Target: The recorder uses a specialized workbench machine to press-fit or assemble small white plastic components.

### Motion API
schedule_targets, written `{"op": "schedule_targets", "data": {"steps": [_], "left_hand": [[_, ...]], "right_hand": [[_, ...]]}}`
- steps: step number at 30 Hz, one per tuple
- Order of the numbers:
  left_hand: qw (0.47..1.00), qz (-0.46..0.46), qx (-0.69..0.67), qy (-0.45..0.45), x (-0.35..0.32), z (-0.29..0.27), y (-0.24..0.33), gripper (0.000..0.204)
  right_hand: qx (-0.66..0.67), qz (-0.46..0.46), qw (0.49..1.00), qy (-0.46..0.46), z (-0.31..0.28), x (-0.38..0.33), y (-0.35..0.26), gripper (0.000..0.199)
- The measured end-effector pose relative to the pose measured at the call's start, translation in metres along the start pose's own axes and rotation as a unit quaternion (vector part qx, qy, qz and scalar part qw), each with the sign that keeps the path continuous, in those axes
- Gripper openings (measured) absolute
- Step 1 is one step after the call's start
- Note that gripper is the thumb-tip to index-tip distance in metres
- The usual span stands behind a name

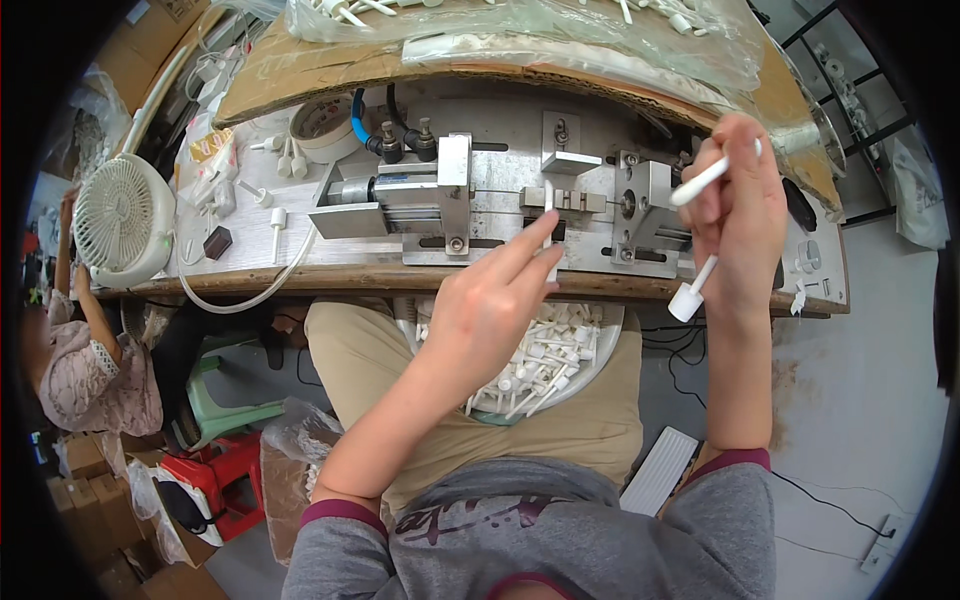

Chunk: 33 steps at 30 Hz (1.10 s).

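At the middle of the metal fixture [575, 200], my left hand [487, 302] reaches in with its fingers on a slim white plastic stick [549, 198]. The stick stands across the small notched block; my thumb is mostly hidden. My right hand [745, 215] is raised at the fixture's right end, its fingers curled round white plastic parts. One round-ended white stick [703, 182] pokes out at the top, and a capped white stick [687, 300] hangs out lower down. On my lap, below the bench edge, a white basin [611, 345] holds many similar white parts.
A cylinder with hoses [390, 190] sits left on the fixture. Nearby are a tape roll [325, 128], loose capped sticks [278, 232], a dark block [217, 242] and a white fan [125, 218]. Cardboard [300, 75] with bagged parts overhangs the back. Another person sits far left.
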<state>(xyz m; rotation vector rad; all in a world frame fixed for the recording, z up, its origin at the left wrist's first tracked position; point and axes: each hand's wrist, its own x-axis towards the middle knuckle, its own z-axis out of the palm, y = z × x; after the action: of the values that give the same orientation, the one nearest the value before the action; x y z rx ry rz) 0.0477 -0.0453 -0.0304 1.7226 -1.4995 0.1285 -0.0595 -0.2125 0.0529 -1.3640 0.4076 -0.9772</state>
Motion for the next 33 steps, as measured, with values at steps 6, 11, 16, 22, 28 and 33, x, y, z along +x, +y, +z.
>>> {"op": "schedule_targets", "data": {"steps": [6,11,16,22,28,33], "left_hand": [[0.986,0.029,0.158,-0.042,0.02,-0.005,0.001,0.027],[0.986,0.028,0.159,-0.048,0.02,-0.005,0.0,0.028],[0.997,-0.004,-0.081,-0.018,0.023,-0.014,0.02,0.039],[0.966,-0.034,-0.257,-0.001,0.016,-0.022,0.044,0.035],[0.996,-0.05,-0.076,0.02,0.008,-0.018,0.019,0.034],[0.991,0.026,0.127,-0.025,0.011,-0.002,0.003,0.03]], "right_hand": [[0.076,-0.009,0.997,0.016,-0.004,-0.01,0.0,0.032],[0.107,-0.046,0.992,0.043,0.001,-0.009,0.002,0.032],[0.155,-0.063,0.984,0.063,0.014,-0.016,0.013,0.031],[0.146,-0.088,0.98,0.104,0.037,-0.021,0.022,0.024],[0.091,-0.152,0.974,0.139,0.004,-0.007,0.016,0.023],[0.074,-0.131,0.984,0.09,-0.013,-0.024,0.018,0.026]]}}
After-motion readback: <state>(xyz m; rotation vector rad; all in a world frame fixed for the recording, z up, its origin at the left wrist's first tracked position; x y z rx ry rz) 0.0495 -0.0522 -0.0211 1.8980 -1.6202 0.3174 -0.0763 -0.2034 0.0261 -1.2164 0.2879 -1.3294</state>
